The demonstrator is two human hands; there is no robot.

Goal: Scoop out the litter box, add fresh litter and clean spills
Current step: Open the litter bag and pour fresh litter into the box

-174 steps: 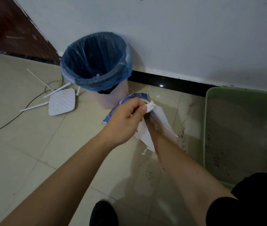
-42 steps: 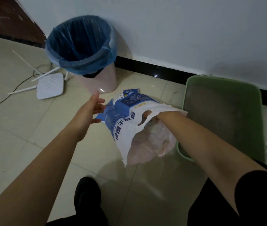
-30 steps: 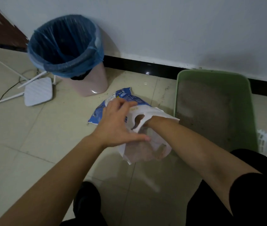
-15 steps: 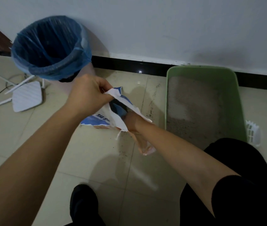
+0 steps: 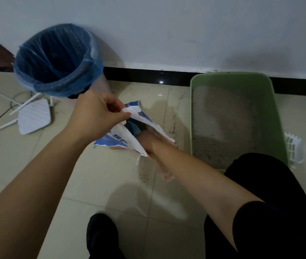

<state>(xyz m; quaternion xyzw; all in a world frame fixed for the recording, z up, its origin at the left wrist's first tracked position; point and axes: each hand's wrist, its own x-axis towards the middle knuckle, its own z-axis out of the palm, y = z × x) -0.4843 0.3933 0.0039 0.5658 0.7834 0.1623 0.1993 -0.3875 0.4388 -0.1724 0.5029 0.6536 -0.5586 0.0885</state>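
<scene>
Half a second on, little has shifted. The bag still lies at centre frame on the floor with its white mouth pulled open; a second ago the left hand lay flat on top of it. The left hand now pinches the upper lip of the mouth between thumb and curled fingers, lifting that edge up and to the left. The right hand stays pushed into the opening from the lower right. Only its wrist and heel show, so I cannot tell whether its fingers are open or closed inside. The bag's blue printed side spreads out below the left hand's fingers, and a torn flap trails under the right forearm.

Just right of the bag, dark grains dot the floor along a tile seam. Beyond them, at right, the green box sits against the wall with grey litter inside and a white scoop just beside its right rim. The blue-lined bin stands at upper left, with a white router below it.
</scene>
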